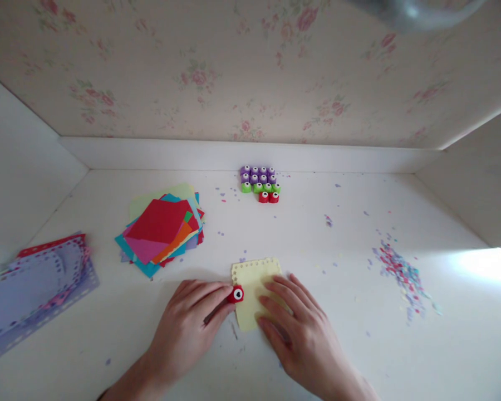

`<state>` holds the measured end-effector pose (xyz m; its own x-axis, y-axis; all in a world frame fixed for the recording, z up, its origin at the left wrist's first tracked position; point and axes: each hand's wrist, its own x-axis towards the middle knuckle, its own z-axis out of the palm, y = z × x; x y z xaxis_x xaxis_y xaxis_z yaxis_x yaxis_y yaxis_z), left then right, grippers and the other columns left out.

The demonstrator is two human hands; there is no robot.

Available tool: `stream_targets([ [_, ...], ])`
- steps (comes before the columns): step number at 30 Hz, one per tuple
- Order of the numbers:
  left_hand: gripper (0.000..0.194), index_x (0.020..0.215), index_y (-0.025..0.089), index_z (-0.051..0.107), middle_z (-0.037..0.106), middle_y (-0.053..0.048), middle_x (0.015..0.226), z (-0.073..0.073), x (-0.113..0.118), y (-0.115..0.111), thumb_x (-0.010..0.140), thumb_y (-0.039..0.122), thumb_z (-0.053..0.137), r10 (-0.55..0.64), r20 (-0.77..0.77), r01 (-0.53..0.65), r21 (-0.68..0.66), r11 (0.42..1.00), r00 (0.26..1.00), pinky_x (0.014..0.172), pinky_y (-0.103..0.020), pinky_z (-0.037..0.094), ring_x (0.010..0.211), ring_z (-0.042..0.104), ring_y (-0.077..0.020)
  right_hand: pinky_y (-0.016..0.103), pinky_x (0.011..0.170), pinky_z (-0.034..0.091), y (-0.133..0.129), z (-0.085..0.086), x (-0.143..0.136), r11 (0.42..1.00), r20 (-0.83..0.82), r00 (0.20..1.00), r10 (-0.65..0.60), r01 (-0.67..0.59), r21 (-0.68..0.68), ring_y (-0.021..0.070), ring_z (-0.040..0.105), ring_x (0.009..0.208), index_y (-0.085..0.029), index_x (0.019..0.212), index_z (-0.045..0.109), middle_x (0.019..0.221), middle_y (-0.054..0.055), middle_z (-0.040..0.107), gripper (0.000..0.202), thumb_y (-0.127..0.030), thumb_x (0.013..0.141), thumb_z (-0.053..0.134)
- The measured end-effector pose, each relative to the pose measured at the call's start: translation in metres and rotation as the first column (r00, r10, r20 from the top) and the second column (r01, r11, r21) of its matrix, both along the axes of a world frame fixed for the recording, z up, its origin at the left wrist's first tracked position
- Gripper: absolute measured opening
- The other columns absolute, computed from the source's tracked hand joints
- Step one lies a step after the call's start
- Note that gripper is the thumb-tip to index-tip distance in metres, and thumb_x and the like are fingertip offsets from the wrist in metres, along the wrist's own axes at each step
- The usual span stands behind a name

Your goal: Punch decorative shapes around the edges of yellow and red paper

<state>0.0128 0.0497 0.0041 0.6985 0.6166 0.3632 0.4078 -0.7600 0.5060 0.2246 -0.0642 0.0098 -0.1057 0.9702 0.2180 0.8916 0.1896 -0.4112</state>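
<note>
A pale yellow sheet of paper [250, 312] lies on the white table, with small punched holes along its top edge and upper left side. My left hand [187, 320] pinches a red craft punch [236, 294], which sits at the sheet's left edge. On top of the punch is a white disc with a dark mark. My right hand [300, 328] rests on the right part of the paper, fingers stretched out and lying flat. The sheet's right edge is partly hidden under that hand.
Several purple, green and red craft punches [259, 179] stand in rows by the back ledge. Coloured paper [158, 223] is piled at the left, beside punched lilac sheets [33, 289]. Confetti [401, 270] lies heaped at the right, with stray bits scattered about. A floral-papered wall rises behind.
</note>
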Motion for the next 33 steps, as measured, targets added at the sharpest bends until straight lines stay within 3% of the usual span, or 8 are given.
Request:
stream_targets([
  [7, 0.026, 0.114, 0.025, 0.064, 0.071, -0.002, 0.108, 0.004, -0.002, -0.001, 0.088, 0.027, 0.066, 0.013, -0.029, -0.014, -0.043, 0.999, 0.999, 0.087, -0.034, 0.049, 0.097, 0.064, -0.0192, 0.051, 0.111, 0.04, 0.0, 0.001, 0.0, 1.0, 0.005, 1.0, -0.008, 0.008, -0.008, 0.0239, 0.053, 0.123, -0.024, 0.114, 0.063, 0.125, 0.006, 0.062, 0.023, -0.024, 0.091, 0.057],
  [10, 0.028, 0.117, 0.025, 0.063, 0.069, -0.002, 0.111, 0.008, -0.001, -0.001, 0.089, 0.032, 0.063, 0.069, -0.029, -0.072, -0.143, 0.987, 0.997, 0.089, -0.033, 0.049, 0.101, 0.062, -0.0194, 0.052, 0.111, 0.039, 0.0, 0.001, 0.0, 1.0, 0.001, 1.0, -0.008, 0.008, -0.012, 0.024, 0.053, 0.123, -0.024, 0.114, 0.063, 0.125, 0.006, 0.062, 0.023, -0.024, 0.092, 0.056],
  [14, 0.02, 0.105, 0.028, 0.069, 0.069, -0.001, 0.103, 0.012, 0.007, 0.002, 0.094, 0.036, 0.055, 0.128, -0.069, -0.142, -0.285, 0.948, 0.989, 0.087, -0.032, 0.05, 0.097, 0.062, -0.0178, 0.052, 0.11, 0.039, -0.001, 0.002, 0.0, 1.0, -0.018, 1.0, -0.014, 0.014, -0.004, 0.0247, 0.053, 0.122, -0.024, 0.113, 0.063, 0.124, 0.007, 0.062, 0.023, -0.024, 0.092, 0.055],
  [19, 0.019, 0.097, 0.03, 0.072, 0.067, -0.001, 0.097, 0.015, 0.015, 0.006, 0.092, 0.04, 0.057, 0.099, -0.167, -0.151, -0.328, 0.933, 0.981, 0.086, -0.033, 0.047, 0.093, 0.061, -0.0183, 0.052, 0.11, 0.038, -0.001, 0.002, 0.0, 1.0, -0.035, 0.999, -0.023, 0.022, -0.013, 0.0245, 0.053, 0.122, -0.024, 0.114, 0.063, 0.124, 0.006, 0.062, 0.024, -0.023, 0.091, 0.057],
  [25, 0.02, 0.073, 0.021, 0.061, 0.058, -0.001, 0.083, 0.023, 0.026, 0.016, 0.09, 0.03, 0.054, 0.004, -0.265, -0.125, -0.44, 0.889, 0.964, 0.073, -0.028, 0.046, 0.077, 0.058, -0.0157, 0.052, 0.111, 0.036, 0.0, 0.003, 0.001, 1.0, -0.064, 0.998, -0.025, 0.024, -0.019, 0.0246, 0.052, 0.122, -0.024, 0.119, 0.06, 0.125, 0.007, 0.062, 0.028, -0.026, 0.092, 0.057],
  [33, 0.015, 0.069, 0.019, 0.051, 0.052, 0.001, 0.079, 0.031, 0.04, 0.024, 0.083, 0.021, 0.054, -0.079, -0.406, -0.156, -0.513, 0.844, 0.91, 0.069, -0.027, 0.042, 0.07, 0.056, -0.015, 0.052, 0.11, 0.035, 0.0, 0.009, 0.0, 0.996, -0.122, 0.99, -0.072, 0.079, 0.05, 0.0243, 0.053, 0.119, -0.023, 0.12, 0.059, 0.121, 0.008, 0.063, 0.029, -0.026, 0.091, 0.058],
])
